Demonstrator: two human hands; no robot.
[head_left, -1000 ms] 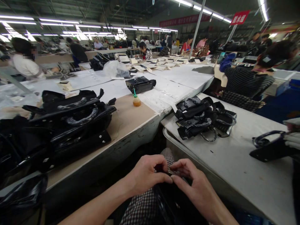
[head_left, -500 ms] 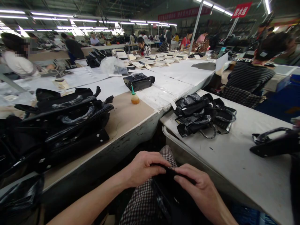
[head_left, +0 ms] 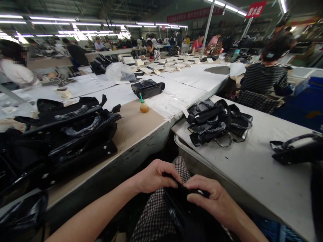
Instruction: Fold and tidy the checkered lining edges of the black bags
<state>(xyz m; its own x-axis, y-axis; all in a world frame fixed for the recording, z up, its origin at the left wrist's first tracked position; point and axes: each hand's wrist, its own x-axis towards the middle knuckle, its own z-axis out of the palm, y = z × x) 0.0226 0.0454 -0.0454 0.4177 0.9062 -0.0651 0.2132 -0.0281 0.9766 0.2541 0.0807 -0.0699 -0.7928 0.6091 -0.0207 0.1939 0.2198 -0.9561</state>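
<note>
A black handbag (head_left: 185,211) rests on my lap, over the checked cloth (head_left: 151,215) covering my legs. Its upper edge is pinched between the thumb and fingers of my left hand (head_left: 157,176). Close beside it, my right hand (head_left: 208,195) grips the same edge, thumb on the near side and fingers on the far side. The fingertips of both hands almost meet there. The lower part of the bag is dark and partly hidden by my right hand and forearm.
Black handbags (head_left: 75,134) are piled on the left table (head_left: 136,124). A glue bottle (head_left: 144,105) and another handbag (head_left: 147,88) stand beyond. More bags (head_left: 219,121) lie on the right table (head_left: 252,178), with one handbag (head_left: 297,149) at its right edge. A person in stripes (head_left: 264,77) sits behind.
Both hands keep hold of the bag's edge, and my right fingertips have shifted slightly left. The striped person has turned, showing an arm. The view has shifted a little.
</note>
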